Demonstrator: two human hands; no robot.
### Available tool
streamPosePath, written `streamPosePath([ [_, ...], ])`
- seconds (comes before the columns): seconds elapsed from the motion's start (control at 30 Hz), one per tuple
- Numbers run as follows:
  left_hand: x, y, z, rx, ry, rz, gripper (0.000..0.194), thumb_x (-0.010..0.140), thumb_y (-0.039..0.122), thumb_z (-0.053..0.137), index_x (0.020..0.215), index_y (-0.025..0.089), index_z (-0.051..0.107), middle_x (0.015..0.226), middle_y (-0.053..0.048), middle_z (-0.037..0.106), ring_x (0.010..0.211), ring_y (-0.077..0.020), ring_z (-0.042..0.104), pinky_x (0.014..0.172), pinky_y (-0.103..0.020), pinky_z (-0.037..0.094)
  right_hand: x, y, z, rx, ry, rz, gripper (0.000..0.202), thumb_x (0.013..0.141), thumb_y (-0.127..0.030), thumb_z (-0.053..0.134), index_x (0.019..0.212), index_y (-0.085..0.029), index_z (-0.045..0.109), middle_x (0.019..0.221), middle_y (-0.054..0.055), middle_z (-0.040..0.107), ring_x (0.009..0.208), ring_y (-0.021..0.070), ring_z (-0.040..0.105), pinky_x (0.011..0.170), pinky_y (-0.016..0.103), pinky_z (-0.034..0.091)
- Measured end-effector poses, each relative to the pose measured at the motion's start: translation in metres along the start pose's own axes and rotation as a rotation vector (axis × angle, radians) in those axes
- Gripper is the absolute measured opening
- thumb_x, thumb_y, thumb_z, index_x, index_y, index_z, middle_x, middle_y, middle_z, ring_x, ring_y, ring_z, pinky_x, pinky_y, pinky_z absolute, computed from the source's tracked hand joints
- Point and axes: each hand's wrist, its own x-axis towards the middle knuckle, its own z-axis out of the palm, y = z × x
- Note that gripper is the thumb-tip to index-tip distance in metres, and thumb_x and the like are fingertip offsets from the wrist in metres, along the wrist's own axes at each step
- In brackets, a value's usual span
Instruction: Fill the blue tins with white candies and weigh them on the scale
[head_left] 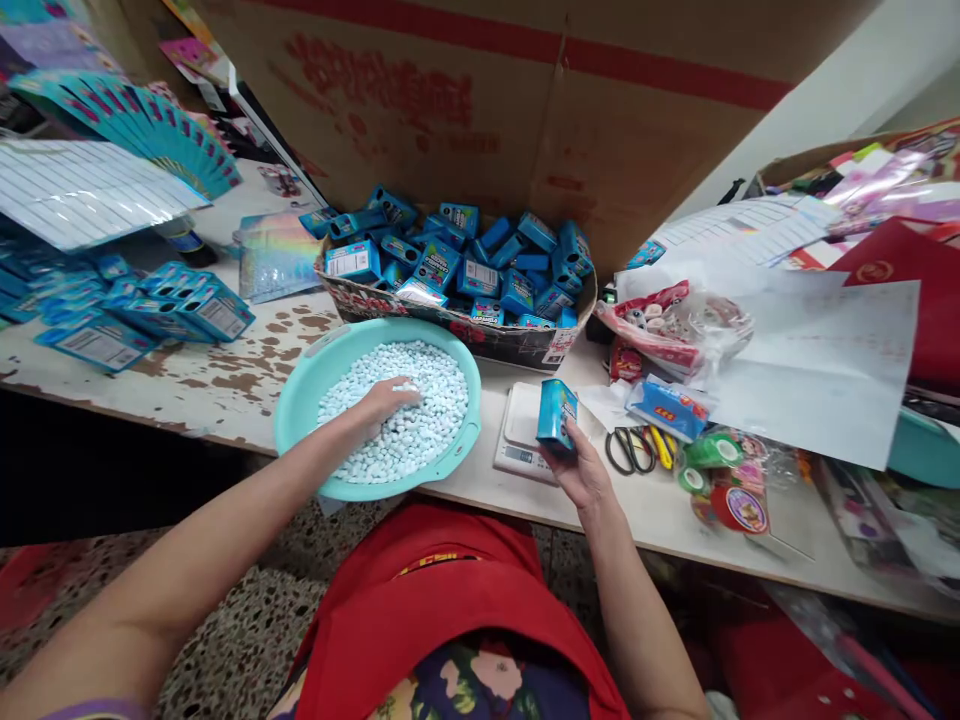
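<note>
A turquoise plastic basin [289, 415] on the table holds a heap of small white pellet candies [442, 400]. My left hand [386, 400] is down in the heap, its fingers curled, with some candies among them. My right hand [581, 465] grips a small blue carton [555, 412] upright, thumb on its printed side. The carton is over a white digital scale [517, 428], hiding part of it; I cannot tell whether they touch. The scale's small display is lit, too blurred to read surely.
Behind the basin, a low cardboard tray [517, 345] is heaped with blue cartons. Flattened blue cartons [150, 310] lie at left. Right of the scale are black scissors [630, 450], a yellow cutter [661, 447], tape rolls [712, 450] and papers [832, 370]. A large cardboard box [510, 110] stands behind.
</note>
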Motion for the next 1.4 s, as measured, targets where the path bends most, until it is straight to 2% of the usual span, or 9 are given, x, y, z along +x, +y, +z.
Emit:
streamPosePath([
  [0.27, -0.023, 0.017, -0.014, -0.502, -0.092, -0.172, 0.04, 0.061, 0.039, 0.076, 0.089, 0.02, 0.056, 0.074, -0.001, 0.063, 0.047, -0.0094, 0.054, 0.039, -0.017, 0.034, -0.004, -0.007, 0.003, -0.159, 0.027, -0.022, 0.058, 0.054, -0.033, 0.092, 0.107, -0.023, 0.069, 0.101, 0.001, 0.075, 0.087, 0.0188, 0.071, 0.068, 0.027, 0.06],
  [0.43, -0.037, 0.014, -0.017, -0.582, -0.109, -0.141, 0.039, 0.061, 0.036, 0.078, 0.089, 0.02, 0.057, 0.073, 0.0, 0.061, 0.048, -0.009, 0.053, 0.037, -0.016, 0.031, -0.018, -0.025, -0.011, -0.59, 0.153, -0.244, 0.072, 0.059, -0.05, 0.086, 0.12, -0.019, 0.064, 0.102, 0.006, 0.073, 0.081, 0.0199, 0.065, 0.061, 0.028, 0.053],
  [0.57, -0.044, 0.01, -0.025, -0.356, -0.064, 0.005, 0.043, 0.064, 0.047, 0.077, 0.091, 0.021, 0.058, 0.079, -0.001, 0.062, 0.054, -0.0102, 0.051, 0.042, -0.018, 0.034, -0.044, -0.058, -0.049, -0.929, 0.388, -0.41, 0.07, 0.059, -0.059, 0.082, 0.114, -0.017, 0.068, 0.097, 0.008, 0.072, 0.071, 0.0178, 0.06, 0.065, 0.033, 0.052],
  [0.7, -0.043, 0.002, -0.034, 0.314, 0.073, 0.19, 0.036, 0.072, 0.053, 0.067, 0.092, 0.023, 0.065, 0.08, -0.001, 0.064, 0.065, -0.0172, 0.055, 0.057, -0.025, 0.042, -0.062, -0.067, -0.085, -1.375, 0.494, -0.463, 0.059, 0.064, -0.065, 0.073, 0.102, -0.02, 0.075, 0.089, 0.009, 0.073, 0.073, 0.0235, 0.062, 0.072, 0.039, 0.051],
  [0.83, -0.04, -0.013, -0.031, 0.925, 0.042, 0.387, 0.04, 0.087, 0.049, 0.047, 0.108, 0.024, 0.069, 0.113, -0.007, 0.069, 0.099, -0.0276, 0.064, 0.079, -0.031, 0.047, -0.052, -0.041, -0.097, -1.447, 0.435, -0.635, 0.053, 0.075, -0.065, 0.064, 0.102, -0.02, 0.075, 0.094, 0.012, 0.074, 0.083, 0.0279, 0.064, 0.083, 0.045, 0.051],
  [1.0, -0.04, -0.025, -0.022, 1.277, -0.011, 0.453, 0.044, 0.099, 0.042, 0.032, 0.125, 0.024, 0.062, 0.122, -0.008, 0.064, 0.105, -0.0254, 0.065, 0.077, -0.03, 0.047, -0.045, -0.02, -0.092, -1.376, 0.388, -0.804, 0.052, 0.083, -0.062, 0.063, 0.114, -0.02, 0.069, 0.108, 0.014, 0.071, 0.102, 0.0312, 0.064, 0.095, 0.05, 0.049],
  [1.13, -0.037, -0.029, -0.022, 1.342, -0.006, 0.481, 0.044, 0.101, 0.043, 0.03, 0.127, 0.023, 0.06, 0.124, -0.009, 0.063, 0.107, -0.0259, 0.065, 0.075, -0.031, 0.047, -0.077, -0.002, -0.107, -1.217, 0.699, -0.905, 0.066, 0.079, -0.059, 0.069, 0.128, -0.016, 0.058, 0.125, 0.02, 0.061, 0.115, 0.0358, 0.059, 0.1, 0.056, 0.048],
  [1.27, -0.037, -0.03, -0.022, 1.329, -0.001, 0.484, 0.042, 0.101, 0.038, 0.031, 0.126, 0.022, 0.061, 0.126, -0.011, 0.063, 0.108, -0.0255, 0.065, 0.076, -0.032, 0.049, -0.116, 0.07, -0.138, -0.8, 1.199, -0.519, 0.048, 0.081, -0.061, 0.064, 0.108, -0.022, 0.06, 0.091, 0.013, 0.064, 0.082, 0.0352, 0.067, 0.079, 0.056, 0.056],
  [1.4, -0.035, -0.032, -0.022, 1.266, 0.006, 0.491, 0.036, 0.098, 0.03, 0.037, 0.12, 0.026, 0.065, 0.122, -0.008, 0.067, 0.108, -0.0225, 0.065, 0.076, -0.029, 0.05, -0.134, 0.146, -0.129, -0.853, 0.877, -0.294, 0.035, 0.089, -0.06, 0.056, 0.087, -0.026, 0.063, 0.083, 0.005, 0.066, 0.076, 0.0276, 0.067, 0.072, 0.047, 0.06],
])
